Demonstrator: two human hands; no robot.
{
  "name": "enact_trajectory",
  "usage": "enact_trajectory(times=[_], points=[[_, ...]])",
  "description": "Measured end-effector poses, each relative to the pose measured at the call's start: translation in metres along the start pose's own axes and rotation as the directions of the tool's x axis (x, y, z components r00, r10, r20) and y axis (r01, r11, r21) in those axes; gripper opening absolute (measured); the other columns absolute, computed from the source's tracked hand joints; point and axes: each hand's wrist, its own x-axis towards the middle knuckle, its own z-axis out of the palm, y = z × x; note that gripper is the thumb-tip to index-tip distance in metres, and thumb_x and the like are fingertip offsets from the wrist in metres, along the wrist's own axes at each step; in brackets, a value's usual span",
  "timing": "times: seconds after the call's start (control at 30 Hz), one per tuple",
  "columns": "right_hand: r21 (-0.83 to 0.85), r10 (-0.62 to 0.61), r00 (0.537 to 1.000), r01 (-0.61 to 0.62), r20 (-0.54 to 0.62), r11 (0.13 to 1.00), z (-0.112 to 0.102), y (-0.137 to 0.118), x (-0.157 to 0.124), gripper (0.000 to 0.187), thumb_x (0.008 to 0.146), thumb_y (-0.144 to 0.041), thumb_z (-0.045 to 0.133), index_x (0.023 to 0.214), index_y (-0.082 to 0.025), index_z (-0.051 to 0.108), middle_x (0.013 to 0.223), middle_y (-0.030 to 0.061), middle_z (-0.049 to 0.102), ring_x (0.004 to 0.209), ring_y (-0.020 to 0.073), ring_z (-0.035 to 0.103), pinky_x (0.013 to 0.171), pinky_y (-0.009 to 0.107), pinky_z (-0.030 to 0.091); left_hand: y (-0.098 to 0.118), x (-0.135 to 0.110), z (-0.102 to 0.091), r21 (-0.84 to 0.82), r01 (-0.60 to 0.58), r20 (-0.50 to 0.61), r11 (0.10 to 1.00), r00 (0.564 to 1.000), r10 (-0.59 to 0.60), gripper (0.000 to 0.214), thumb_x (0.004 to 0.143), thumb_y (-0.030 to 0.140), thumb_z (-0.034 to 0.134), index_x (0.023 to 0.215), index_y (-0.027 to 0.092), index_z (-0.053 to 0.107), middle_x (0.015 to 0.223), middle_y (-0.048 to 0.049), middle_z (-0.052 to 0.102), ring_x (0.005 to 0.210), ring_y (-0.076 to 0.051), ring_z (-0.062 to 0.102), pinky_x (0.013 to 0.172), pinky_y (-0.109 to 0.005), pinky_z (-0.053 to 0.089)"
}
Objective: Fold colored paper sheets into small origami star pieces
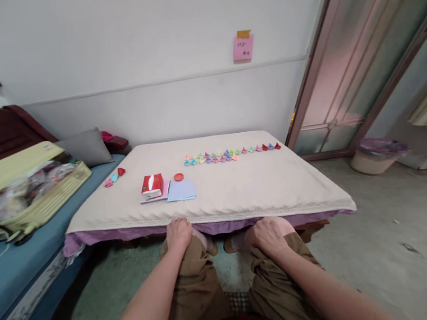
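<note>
My left hand (179, 234) rests on my left knee and my right hand (268, 236) on my right knee, both just below the near edge of a low table (266, 189) with a cream cloth. Each hand lies curled over the knee with the fingers bent out of sight, and I see nothing in either. On the cloth a red tissue pack (152, 185) sits on pink paper beside a light blue paper sheet (181, 190) and a small red lid (178, 177). A row of several small coloured folded paper pieces (231, 153) runs along the far side.
A blue couch (9, 270) at the left carries a yellow bag (22, 194) and a grey cushion (85, 147). Three folded pieces (114, 177) lie at the table's left edge. A pink note (243, 47) hangs on the wall. A basket (376, 157) stands by the glass door at the right.
</note>
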Motion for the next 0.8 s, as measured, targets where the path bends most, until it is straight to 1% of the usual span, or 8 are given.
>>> enact_trajectory(times=[0.13, 0.23, 0.33, 0.4, 0.57, 0.7, 0.77, 0.8], points=[[0.01, 0.044, 0.999, -0.044, 0.017, 0.999, -0.006, 0.011, 0.011, 0.028, 0.089, -0.029, 0.056, 0.114, -0.015, 0.056, 0.117, 0.0083, 0.059, 0.101, 0.023, 0.059, 0.084, 0.044, 0.05, 0.001, -0.002, -0.003, -0.007, 0.002, -0.005, 1.0, 1.0, -0.002, 0.027, 0.088, 0.03, 0.055, 0.111, 0.016, 0.058, 0.115, -0.0078, 0.06, 0.099, -0.022, 0.06, 0.084, -0.044, 0.05], [0.022, -0.001, 0.999, 0.0, 0.037, 1.0, -0.01, 0.017, 0.018, 0.028, 0.089, -0.029, 0.057, 0.114, -0.015, 0.056, 0.117, 0.0082, 0.059, 0.101, 0.0229, 0.059, 0.085, 0.045, 0.05, 0.002, -0.003, -0.005, -0.015, 0.011, -0.008, 1.0, 1.0, -0.011, 0.027, 0.088, 0.03, 0.055, 0.111, 0.016, 0.058, 0.115, -0.0078, 0.061, 0.099, -0.022, 0.06, 0.084, -0.044, 0.05], [0.032, -0.067, 0.996, 0.065, 0.054, 0.997, -0.011, 0.015, 0.017, 0.027, 0.089, -0.028, 0.055, 0.113, -0.016, 0.057, 0.117, 0.008, 0.059, 0.099, 0.0218, 0.06, 0.084, 0.043, 0.05, 0.003, -0.004, -0.007, -0.015, 0.014, -0.008, 1.0, 1.0, -0.014, 0.026, 0.088, 0.03, 0.055, 0.111, 0.016, 0.058, 0.115, -0.0077, 0.061, 0.099, -0.022, 0.06, 0.085, -0.044, 0.05], [0.036, -0.086, 0.994, 0.084, 0.06, 0.996, -0.01, 0.013, 0.016, 0.025, 0.09, -0.028, 0.055, 0.113, -0.017, 0.057, 0.117, 0.0081, 0.059, 0.099, 0.0213, 0.06, 0.084, 0.042, 0.05, 0.003, -0.004, -0.007, -0.01, 0.01, -0.005, 1.0, 1.0, -0.01, 0.026, 0.088, 0.03, 0.055, 0.111, 0.016, 0.058, 0.115, -0.0077, 0.061, 0.1, -0.022, 0.06, 0.085, -0.045, 0.049], [0.034, -0.037, 0.998, 0.035, 0.058, 0.999, -0.013, 0.017, 0.021, 0.029, 0.089, -0.029, 0.056, 0.115, -0.016, 0.056, 0.117, 0.0079, 0.059, 0.1, 0.0226, 0.06, 0.083, 0.044, 0.05, 0.003, -0.008, -0.013, -0.002, -0.016, -0.005, 1.0, 1.0, 0.016, 0.025, 0.088, 0.031, 0.055, 0.107, 0.016, 0.059, 0.112, -0.0073, 0.062, 0.1, -0.022, 0.06, 0.086, -0.045, 0.048], [0.044, -0.041, 0.998, 0.039, 0.045, 0.998, -0.017, 0.019, 0.025, 0.028, 0.089, -0.028, 0.056, 0.115, -0.016, 0.056, 0.117, 0.0076, 0.059, 0.1, 0.0223, 0.06, 0.083, 0.044, 0.051, 0.004, -0.016, -0.019, -0.003, -0.056, -0.027, 0.998, 0.998, 0.056, 0.022, 0.089, 0.032, 0.054, 0.101, 0.015, 0.061, 0.105, -0.006, 0.064, 0.099, -0.022, 0.059, 0.087, -0.045, 0.045], [0.051, -0.02, 0.999, 0.018, 0.039, 0.999, -0.016, 0.019, 0.023, 0.027, 0.09, -0.028, 0.055, 0.114, -0.017, 0.056, 0.117, 0.0076, 0.059, 0.099, 0.0218, 0.06, 0.083, 0.043, 0.051, 0.004, -0.018, -0.02, -0.004, -0.071, -0.037, 0.997, 0.997, 0.07, 0.02, 0.09, 0.029, 0.051, 0.097, 0.015, 0.062, 0.101, -0.0058, 0.065, 0.099, -0.022, 0.058, 0.088, -0.044, 0.043], [0.054, 0.001, 0.999, -0.003, 0.034, 0.999, -0.015, 0.019, 0.021, 0.027, 0.09, -0.028, 0.055, 0.114, -0.017, 0.056, 0.117, 0.0076, 0.059, 0.099, 0.0219, 0.06, 0.083, 0.043, 0.051, 0.004, -0.019, -0.02, -0.008, -0.074, -0.044, 0.997, 0.996, 0.073, 0.02, 0.091, 0.025, 0.047, 0.097, 0.014, 0.063, 0.1, -0.0068, 0.065, 0.099, -0.023, 0.058, 0.088, -0.043, 0.042]])
